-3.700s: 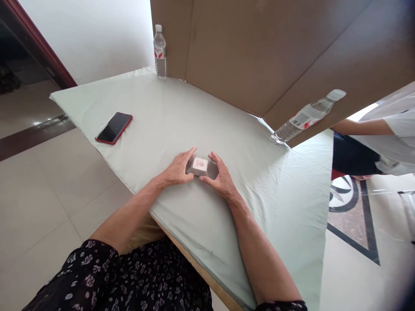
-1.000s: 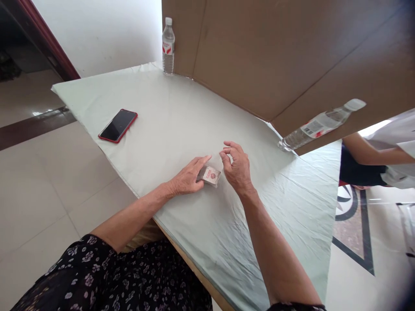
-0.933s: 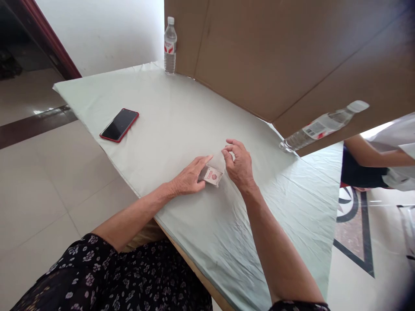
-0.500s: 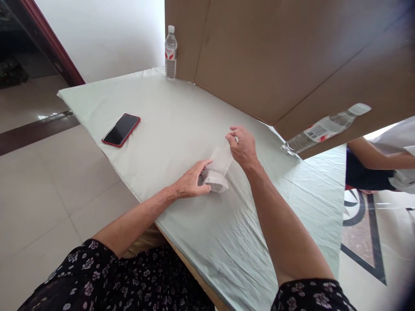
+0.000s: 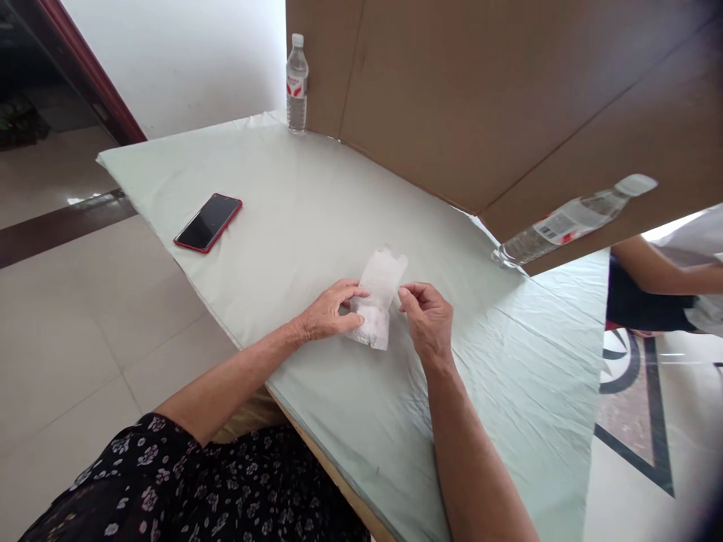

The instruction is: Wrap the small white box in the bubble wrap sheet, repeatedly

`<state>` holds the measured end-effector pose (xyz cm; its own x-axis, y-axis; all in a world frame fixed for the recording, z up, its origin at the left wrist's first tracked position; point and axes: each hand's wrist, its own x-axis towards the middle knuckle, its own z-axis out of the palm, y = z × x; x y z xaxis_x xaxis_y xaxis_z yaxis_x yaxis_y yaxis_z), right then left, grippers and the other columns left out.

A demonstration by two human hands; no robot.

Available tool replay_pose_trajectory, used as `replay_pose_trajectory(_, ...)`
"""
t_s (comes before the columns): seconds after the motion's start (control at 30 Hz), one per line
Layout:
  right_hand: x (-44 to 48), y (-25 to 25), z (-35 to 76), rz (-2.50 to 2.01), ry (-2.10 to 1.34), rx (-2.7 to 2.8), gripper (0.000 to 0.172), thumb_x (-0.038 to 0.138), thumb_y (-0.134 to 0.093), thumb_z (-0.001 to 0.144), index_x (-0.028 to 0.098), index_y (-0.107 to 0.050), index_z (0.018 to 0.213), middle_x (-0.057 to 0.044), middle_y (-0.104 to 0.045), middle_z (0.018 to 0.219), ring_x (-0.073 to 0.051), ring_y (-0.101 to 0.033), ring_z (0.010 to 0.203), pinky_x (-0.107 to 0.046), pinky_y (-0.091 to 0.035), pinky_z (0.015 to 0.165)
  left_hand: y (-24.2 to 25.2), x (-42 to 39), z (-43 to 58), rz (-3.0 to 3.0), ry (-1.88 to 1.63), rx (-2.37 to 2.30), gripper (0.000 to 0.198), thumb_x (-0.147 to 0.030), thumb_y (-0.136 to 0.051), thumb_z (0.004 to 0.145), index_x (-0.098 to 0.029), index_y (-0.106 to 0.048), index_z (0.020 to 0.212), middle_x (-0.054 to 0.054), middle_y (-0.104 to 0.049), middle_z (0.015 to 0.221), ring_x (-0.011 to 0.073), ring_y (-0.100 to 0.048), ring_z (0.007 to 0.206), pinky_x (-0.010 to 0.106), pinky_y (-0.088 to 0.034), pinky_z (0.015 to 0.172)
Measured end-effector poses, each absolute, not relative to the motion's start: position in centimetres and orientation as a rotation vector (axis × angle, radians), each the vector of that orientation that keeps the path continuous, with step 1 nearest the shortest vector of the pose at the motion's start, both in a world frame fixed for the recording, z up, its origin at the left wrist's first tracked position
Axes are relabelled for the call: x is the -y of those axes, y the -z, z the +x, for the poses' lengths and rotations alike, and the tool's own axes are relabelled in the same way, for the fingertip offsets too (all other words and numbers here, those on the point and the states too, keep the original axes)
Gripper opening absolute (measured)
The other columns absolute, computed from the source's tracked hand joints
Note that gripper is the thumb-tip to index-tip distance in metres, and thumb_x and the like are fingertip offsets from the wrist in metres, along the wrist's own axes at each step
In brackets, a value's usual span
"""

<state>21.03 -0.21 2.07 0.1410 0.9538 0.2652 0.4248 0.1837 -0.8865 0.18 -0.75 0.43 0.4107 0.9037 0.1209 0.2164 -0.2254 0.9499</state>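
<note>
A small sheet of thin white paper, perhaps tissue, lies unfolded over the table with a crease across it and a ragged near edge. My left hand grips it at the left side, thumb lying over the lower part and fingers at the edge above. Close by the right edge is my right hand, its fingers curled and thumb pressed to the index finger. Whether a bit of the paper is caught in that pinch is not clear.
The table has a pale green cloth. A red-cased phone lies at the left. One water bottle stands at the back, another bottle at the right, both beside a brown cardboard panel. Another person's arm shows beyond it.
My right hand has come down toward me from the paper's far end to its right side. The near part of the paper, raised and folded before, now lies flatter. My left hand stays put.
</note>
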Motion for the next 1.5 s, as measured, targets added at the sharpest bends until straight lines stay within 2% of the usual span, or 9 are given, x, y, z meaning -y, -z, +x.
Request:
replay_pose_trajectory(0.2,0.8,-2.9,21.5,-1.423,-0.662,1.651,0.026,0.041,-0.057,0.088,0.021,-0.071,0.098,0.001,-0.064,0.072,-0.013,-0.053,0.060,-0.030,-0.047,0.063,-0.5,0.9,0.0,1.720,-0.883,-1.006,0.047,-0.038,-0.069,0.081,-0.019,-0.065,0.123,0.017,-0.045,0.148,0.0292,-0.056,0.125,0.044,-0.052,0.102)
replay_pose_trajectory(0.43,2.1,-4.9,21.0,-1.469,-0.429,2.187,0.043,0.046,-0.043,0.099,0.027,-0.067,0.129,0.000,-0.070,0.067,-0.017,-0.062,0.061,-0.031,-0.046,0.067,0.3,1.0,0.2,1.805,-0.927,-1.037,0.054,-0.046,-0.077,0.074,-0.019,-0.065,0.120,0.017,-0.041,0.150,0.0311,-0.051,0.131,0.046,-0.049,0.106)
replay_pose_trajectory(0.57,2.0,-5.2,21.1,-1.495,-0.308,2.363,0.045,0.048,-0.037,0.102,0.028,-0.069,0.126,-0.004,-0.078,0.083,-0.023,-0.070,0.072,-0.035,-0.047,0.068,0.3,1.0,0.3,1.830,-0.939,-1.058,0.044,-0.039,-0.077,0.074,-0.018,-0.068,0.112,0.017,-0.041,0.150,0.0308,-0.053,0.129,0.047,-0.048,0.106)
replay_pose_trajectory(0.7,1.9,-5.3,21.7,-1.494,-0.238,2.362,0.040,0.044,-0.037,0.102,0.028,-0.073,0.112,-0.005,-0.079,0.101,-0.024,-0.072,0.081,-0.034,-0.046,0.068,0.1,1.0,0.3,1.852,-0.980,-1.101,0.026,-0.029,-0.073,0.077,-0.019,-0.069,0.100,0.016,-0.049,0.144,0.0307,-0.052,0.131,0.045,-0.051,0.102)
replay_pose_trajectory(0.9,2.0,-6.1,22.6,-1.609,-0.220,2.337,0.040,0.043,-0.037,0.102,0.027,-0.070,0.089,-0.001,-0.075,0.076,-0.020,-0.066,0.065,-0.029,-0.036,0.058,-0.1,0.9,0.4,1.841,-1.057,-1.107,0.013,-0.024,-0.067,0.077,-0.018,-0.067,0.089,0.015,-0.058,0.133,0.0286,-0.054,0.130,0.038,-0.054,0.093)
replay_pose_trajectory(1.03,1.9,-6.2,22.8,-1.709,-0.225,2.360,0.039,0.041,-0.039,0.100,0.025,-0.069,0.082,-0.002,-0.073,0.072,-0.019,-0.063,0.063,-0.029,-0.031,0.056,-0.3,0.9,0.3,1.816,-1.084,-1.134,0.009,-0.021,-0.065,0.076,-0.016,-0.066,0.084,0.016,-0.060,0.131,0.0275,-0.059,0.123,0.037,-0.055,0.090)
replay_pose_trajectory(1.17,2.0,-6.6,22.7,-1.896,-0.281,2.414,0.036,0.039,-0.040,0.098,0.024,-0.071,0.089,-0.003,-0.074,0.077,-0.020,-0.065,0.071,-0.028,-0.030,0.059,-0.6,0.9,0.0,1.776,-1.088,-1.214,0.001,-0.016,-0.062,0.075,-0.017,-0.063,0.076,0.014,-0.062,0.129,0.0232,-0.066,0.109,0.034,-0.055,0.086)
replay_pose_trajectory(1.33,2.2,-7.1,22.6,-2.067,-0.339,2.490,0.036,0.028,-0.037,0.096,0.024,-0.072,0.100,-0.006,-0.076,0.088,-0.022,-0.066,0.081,-0.029,-0.031,0.063,-0.7,0.6,-0.3,1.723,-1.110,-1.330,0.007,-0.011,-0.060,0.071,-0.018,-0.058,0.070,0.011,-0.066,0.123,0.0209,-0.067,0.104,0.032,-0.054,0.083)
replay_pose_trajectory(1.5,2.3,-6.8,22.8,-2.098,-0.385,2.528,0.038,0.022,-0.039,0.092,0.024,-0.073,0.108,-0.006,-0.075,0.086,-0.021,-0.066,0.082,-0.029,-0.032,0.063,-0.7,0.3,-0.7,1.721,-1.082,-1.522,0.008,-0.010,-0.058,0.069,-0.018,-0.056,0.067,0.011,-0.067,0.118,0.0202,-0.066,0.097,0.034,-0.054,0.079)
